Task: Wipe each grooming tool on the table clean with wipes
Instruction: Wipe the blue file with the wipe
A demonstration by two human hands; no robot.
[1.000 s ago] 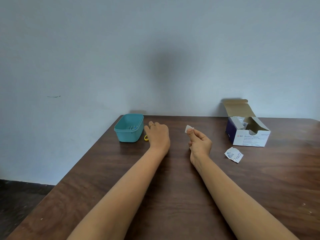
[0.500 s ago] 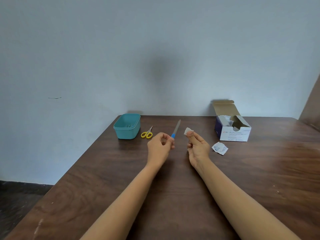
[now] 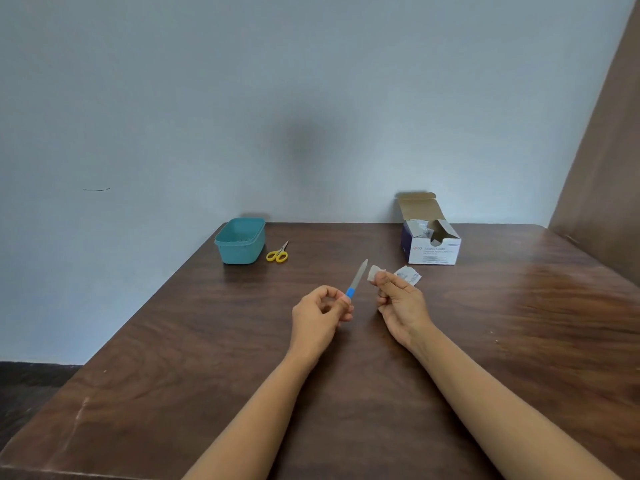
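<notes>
My left hand (image 3: 320, 315) pinches the blue handle of a nail file (image 3: 357, 279), whose grey blade points up and away over the middle of the table. Just to its right, my right hand (image 3: 398, 304) pinches a small white wipe (image 3: 374, 272) between thumb and fingers, a short gap from the blade tip. Small yellow-handled scissors (image 3: 277, 254) lie on the table at the back left, beside a teal tub (image 3: 240, 241).
An open white and blue box of alcohol swabs (image 3: 431, 244) stands at the back right, with a torn wipe packet (image 3: 408, 274) lying in front of it. The brown wooden table (image 3: 207, 358) meets a wall behind; a brown panel rises at the far right.
My left hand lifted the nail file from beside the tub and brought it toward me and to the centre. My right hand stayed raised with the wipe. My view shifted left.
</notes>
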